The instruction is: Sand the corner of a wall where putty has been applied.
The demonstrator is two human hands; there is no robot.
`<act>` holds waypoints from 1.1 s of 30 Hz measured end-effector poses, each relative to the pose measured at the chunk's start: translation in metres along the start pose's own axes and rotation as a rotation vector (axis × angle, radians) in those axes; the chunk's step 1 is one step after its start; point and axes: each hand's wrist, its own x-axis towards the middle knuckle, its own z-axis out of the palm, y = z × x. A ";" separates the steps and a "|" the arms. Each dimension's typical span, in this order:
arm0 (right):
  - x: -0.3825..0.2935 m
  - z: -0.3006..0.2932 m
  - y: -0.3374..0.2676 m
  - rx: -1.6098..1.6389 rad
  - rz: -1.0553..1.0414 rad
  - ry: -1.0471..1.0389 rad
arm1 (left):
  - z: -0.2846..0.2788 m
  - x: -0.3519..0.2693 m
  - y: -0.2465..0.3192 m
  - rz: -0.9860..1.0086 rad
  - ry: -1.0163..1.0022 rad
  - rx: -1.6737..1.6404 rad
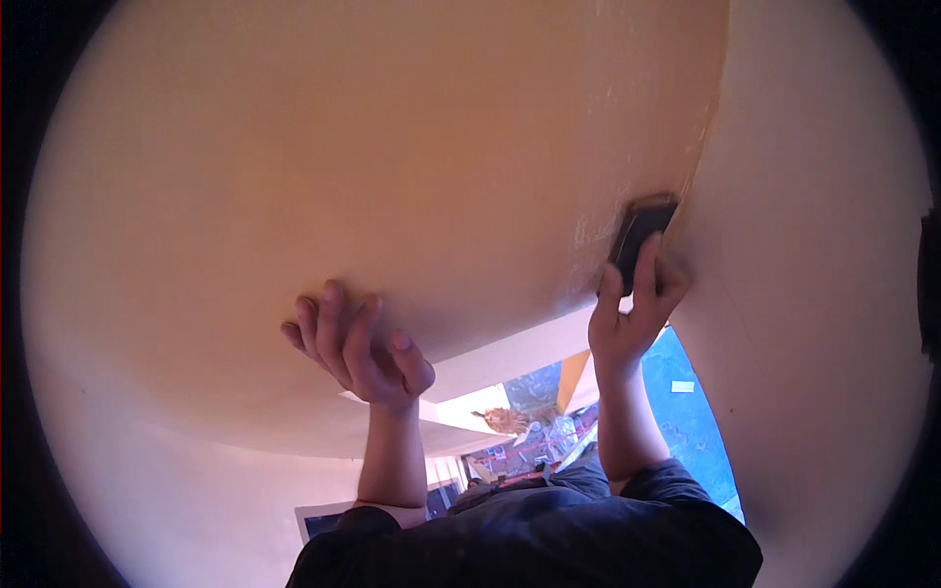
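My right hand (pixel 638 316) grips a dark rectangular block (pixel 644 234), which looks like a sanding block. The block lies against a smooth peach-coloured surface (pixel 382 162), close to the corner where it meets the paler wall (pixel 801 220) on the right. Pale scuff marks (pixel 588 229) run over the surface to the left of the block. My left hand (pixel 360 342) is empty, its fingers apart and slightly curled. Its fingertips are at the peach surface; whether they press on it I cannot tell.
Far below, beyond my body, lies a cluttered floor (pixel 514 456) with a tan bristly bundle (pixel 506 420) above it in view. A blue area (pixel 687 411) with a small white rectangle (pixel 682 386) shows at the right. A framed dark opening (pixel 321 523) is at lower left.
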 end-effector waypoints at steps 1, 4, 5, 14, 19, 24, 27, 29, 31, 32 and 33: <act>-0.012 -0.005 0.011 -0.001 -0.006 0.025 | 0.009 0.005 -0.001 -0.002 0.020 -0.006; -0.054 -0.011 0.049 -0.020 -0.020 -0.132 | 0.016 -0.012 0.010 0.003 -0.008 -0.032; -0.044 -0.008 0.038 -0.019 -0.008 -0.130 | 0.017 -0.013 0.008 0.012 -0.017 -0.035; -0.017 -0.003 0.019 -0.023 -0.004 -0.086 | 0.014 -0.004 0.000 -0.002 0.005 -0.026; -0.026 -0.011 0.013 -0.005 -0.010 -0.074 | 0.003 0.002 0.003 0.001 0.030 -0.027; 0.003 -0.002 0.012 -0.050 -0.045 0.026 | 0.013 0.003 0.004 0.013 0.029 -0.047; 0.035 -0.013 -0.015 0.108 -0.044 0.008 | 0.005 0.001 0.001 0.039 0.045 -0.069; 0.011 -0.024 -0.008 0.118 -0.209 -0.048 | 0.006 -0.003 -0.001 0.060 0.042 -0.084; -0.035 -0.037 -0.001 0.183 -0.258 -0.114 | 0.007 -0.005 -0.002 0.065 0.035 -0.100; -0.061 -0.050 0.005 0.194 -0.193 -0.230 | 0.008 -0.005 -0.002 0.070 0.035 -0.107; -0.086 -0.058 0.006 0.252 -0.106 -0.288 | 0.010 -0.006 -0.002 0.072 0.032 -0.115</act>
